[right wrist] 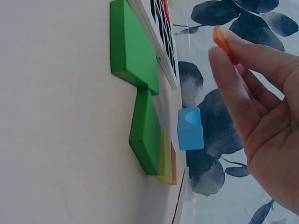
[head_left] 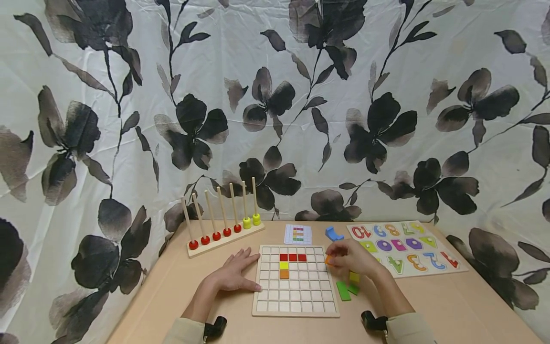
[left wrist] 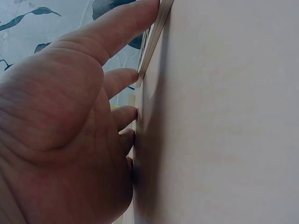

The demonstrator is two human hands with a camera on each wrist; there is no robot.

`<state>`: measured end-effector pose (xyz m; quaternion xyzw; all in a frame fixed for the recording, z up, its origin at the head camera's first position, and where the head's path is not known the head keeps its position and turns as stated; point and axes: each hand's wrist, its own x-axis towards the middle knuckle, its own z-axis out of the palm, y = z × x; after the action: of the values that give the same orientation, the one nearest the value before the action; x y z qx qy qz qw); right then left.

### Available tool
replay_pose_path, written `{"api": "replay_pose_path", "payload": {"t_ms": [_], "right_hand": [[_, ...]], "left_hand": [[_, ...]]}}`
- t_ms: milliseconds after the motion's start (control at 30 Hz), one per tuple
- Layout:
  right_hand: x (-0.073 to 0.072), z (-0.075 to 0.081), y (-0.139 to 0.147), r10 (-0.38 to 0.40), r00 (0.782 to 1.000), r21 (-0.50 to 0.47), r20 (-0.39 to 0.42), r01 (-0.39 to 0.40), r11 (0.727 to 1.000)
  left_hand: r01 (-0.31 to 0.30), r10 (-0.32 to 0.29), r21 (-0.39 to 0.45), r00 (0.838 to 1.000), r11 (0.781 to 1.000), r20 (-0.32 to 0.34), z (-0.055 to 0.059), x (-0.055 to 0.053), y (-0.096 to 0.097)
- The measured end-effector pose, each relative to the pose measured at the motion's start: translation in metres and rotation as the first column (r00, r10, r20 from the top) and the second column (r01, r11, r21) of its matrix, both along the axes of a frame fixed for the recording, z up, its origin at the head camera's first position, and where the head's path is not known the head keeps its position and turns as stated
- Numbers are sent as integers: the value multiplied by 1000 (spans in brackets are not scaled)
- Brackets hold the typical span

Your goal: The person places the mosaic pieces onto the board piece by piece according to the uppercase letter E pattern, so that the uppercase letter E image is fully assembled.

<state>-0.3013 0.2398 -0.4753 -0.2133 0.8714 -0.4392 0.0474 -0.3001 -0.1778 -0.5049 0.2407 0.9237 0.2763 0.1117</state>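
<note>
Your right hand pinches an orange block, seemingly for placing; lower it leftward onto the board. Left hand: fingers apart.

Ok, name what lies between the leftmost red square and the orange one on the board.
A yellow square sits between the leftmost red square and the orange square; the head view shows it.

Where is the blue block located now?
In the head view, the blue block lies right of centre, between the pattern card and the number board, beyond the right hand.
</note>
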Motion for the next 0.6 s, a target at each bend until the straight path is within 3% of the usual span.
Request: {"api": "replay_pose_path", "payload": {"t_ms": [133, 333, 600], "right_hand": [[0, -1, -4, -28, 1000, -16, -7, 28, 999], [-1, -1, -13, -6, 1000, -41, -11, 5, 999], [2, 0, -25, -28, 999, 5, -42, 28, 1000]], "left_hand": [[-1, 1, -2, 1000, 1000, 3, -1, 0, -1], [-3, 3, -1, 1000, 1000, -2, -1, -1, -1], [0, 0, 1, 1000, 1000, -7, -1, -1, -1]]}}
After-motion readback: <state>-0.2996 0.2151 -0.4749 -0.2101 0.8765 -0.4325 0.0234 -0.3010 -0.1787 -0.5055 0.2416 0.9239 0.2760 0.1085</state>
